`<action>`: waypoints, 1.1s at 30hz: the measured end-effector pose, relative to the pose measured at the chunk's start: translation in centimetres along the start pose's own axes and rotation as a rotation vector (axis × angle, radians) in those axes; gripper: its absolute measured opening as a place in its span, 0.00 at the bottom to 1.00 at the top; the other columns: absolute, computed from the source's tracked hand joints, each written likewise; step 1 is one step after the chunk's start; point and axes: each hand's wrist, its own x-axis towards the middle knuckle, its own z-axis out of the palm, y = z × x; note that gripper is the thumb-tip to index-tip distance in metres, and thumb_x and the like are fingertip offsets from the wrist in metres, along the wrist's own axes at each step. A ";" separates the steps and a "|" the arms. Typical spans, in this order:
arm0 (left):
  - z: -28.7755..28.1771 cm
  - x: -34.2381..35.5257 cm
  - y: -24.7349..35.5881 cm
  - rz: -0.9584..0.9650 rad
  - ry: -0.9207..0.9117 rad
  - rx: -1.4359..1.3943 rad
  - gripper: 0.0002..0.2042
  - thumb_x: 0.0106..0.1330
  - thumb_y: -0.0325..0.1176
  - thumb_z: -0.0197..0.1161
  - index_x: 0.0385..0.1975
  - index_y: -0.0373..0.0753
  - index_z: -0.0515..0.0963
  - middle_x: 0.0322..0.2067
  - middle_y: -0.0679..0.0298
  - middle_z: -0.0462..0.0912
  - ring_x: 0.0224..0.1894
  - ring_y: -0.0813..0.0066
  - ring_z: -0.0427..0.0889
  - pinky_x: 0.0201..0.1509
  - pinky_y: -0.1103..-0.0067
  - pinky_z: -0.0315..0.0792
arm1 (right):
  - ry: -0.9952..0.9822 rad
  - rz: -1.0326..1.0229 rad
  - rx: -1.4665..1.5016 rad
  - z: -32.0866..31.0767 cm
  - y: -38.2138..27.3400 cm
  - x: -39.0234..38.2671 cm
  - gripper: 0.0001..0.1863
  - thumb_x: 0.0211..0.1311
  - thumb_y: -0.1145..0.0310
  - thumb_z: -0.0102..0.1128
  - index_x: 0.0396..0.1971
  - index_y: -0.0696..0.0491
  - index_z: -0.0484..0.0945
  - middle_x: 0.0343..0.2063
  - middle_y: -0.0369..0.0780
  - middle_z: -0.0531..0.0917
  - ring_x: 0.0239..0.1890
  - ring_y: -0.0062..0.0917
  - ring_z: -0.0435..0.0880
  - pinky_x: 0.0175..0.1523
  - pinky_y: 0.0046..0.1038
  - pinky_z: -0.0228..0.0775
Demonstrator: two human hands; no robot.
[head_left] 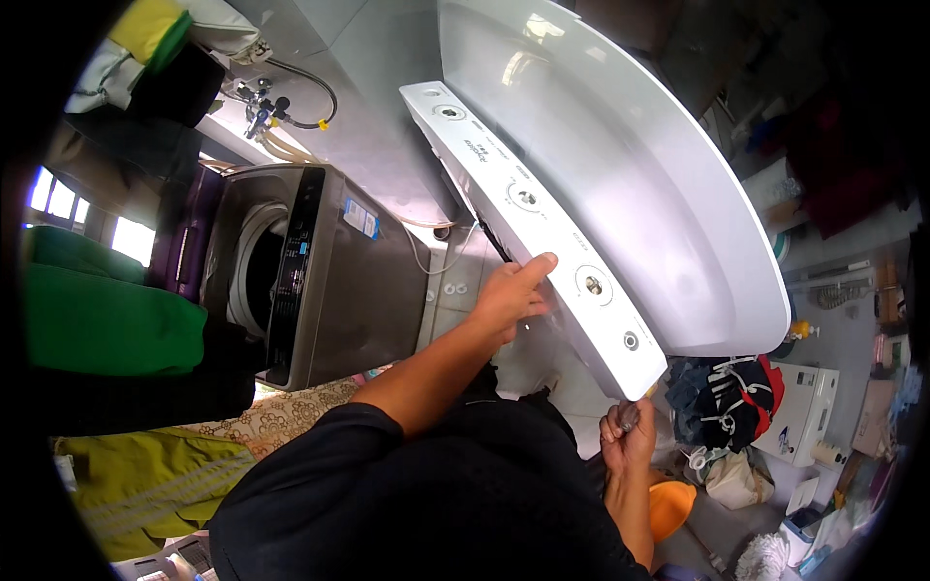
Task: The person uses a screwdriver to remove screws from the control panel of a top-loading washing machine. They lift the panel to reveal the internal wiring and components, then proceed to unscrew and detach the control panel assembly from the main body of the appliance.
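A long white control panel (528,208) slants across the middle, with round metal-centred fittings along its face. My left hand (513,295) is closed on its near edge, thumb on the face and fingers curled underneath. My right hand (628,441) is wrapped round what looks like a screwdriver (629,416), held at the panel's lower right end. Its rounded dark handle shows between the fingers; its tip is hidden. Against the panel's far side stands a large glossy white casing (668,194) with a curved rim. The panel's underside is mostly out of sight.
To the left stands a brown-grey top-loading washing machine (354,281). Behind it are a tap (260,108) and hoses. Hanging clothes (111,300) crowd the left side. On the right are piled clothes (727,402), a white appliance (799,412) and an orange basin (670,508).
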 end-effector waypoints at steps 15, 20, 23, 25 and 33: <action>-0.3 -1.1 1.1 -0.011 -0.033 -0.005 0.37 0.57 0.55 0.65 0.51 0.23 0.66 0.46 0.49 0.70 0.46 0.56 0.75 0.50 0.67 0.74 | -0.054 -0.003 -0.010 0.4 0.2 -0.9 0.11 0.65 0.62 0.55 0.28 0.54 0.72 0.12 0.33 0.67 0.10 0.18 0.62 0.15 0.21 0.54; -0.2 -1.4 1.3 -0.004 -0.040 -0.010 0.35 0.56 0.55 0.66 0.48 0.26 0.69 0.41 0.54 0.71 0.42 0.62 0.75 0.47 0.69 0.74 | -0.076 0.005 -0.011 0.7 0.2 -1.1 0.11 0.67 0.62 0.53 0.28 0.53 0.72 0.11 0.32 0.65 0.10 0.18 0.61 0.15 0.21 0.55; -0.2 -1.5 1.4 -0.009 -0.017 0.000 0.33 0.57 0.55 0.65 0.47 0.28 0.70 0.39 0.56 0.71 0.40 0.64 0.75 0.45 0.70 0.75 | -0.077 0.010 -0.010 0.8 0.1 -1.2 0.11 0.67 0.62 0.53 0.28 0.53 0.72 0.11 0.32 0.65 0.10 0.18 0.61 0.15 0.21 0.55; -0.1 -1.4 1.3 -0.010 0.013 0.015 0.31 0.57 0.54 0.65 0.45 0.29 0.70 0.36 0.59 0.72 0.39 0.66 0.75 0.45 0.70 0.74 | -0.068 0.017 -0.004 1.1 0.1 -1.4 0.11 0.67 0.62 0.53 0.29 0.53 0.71 0.11 0.33 0.66 0.10 0.18 0.61 0.15 0.21 0.54; -0.3 -2.0 1.7 0.026 -0.020 0.086 0.34 0.61 0.53 0.60 0.59 0.33 0.64 0.49 0.51 0.77 0.49 0.61 0.81 0.52 0.65 0.76 | -0.118 0.033 -0.100 -0.3 1.3 -0.9 0.09 0.69 0.64 0.48 0.33 0.54 0.69 0.23 0.31 0.69 0.20 0.13 0.66 0.23 0.14 0.56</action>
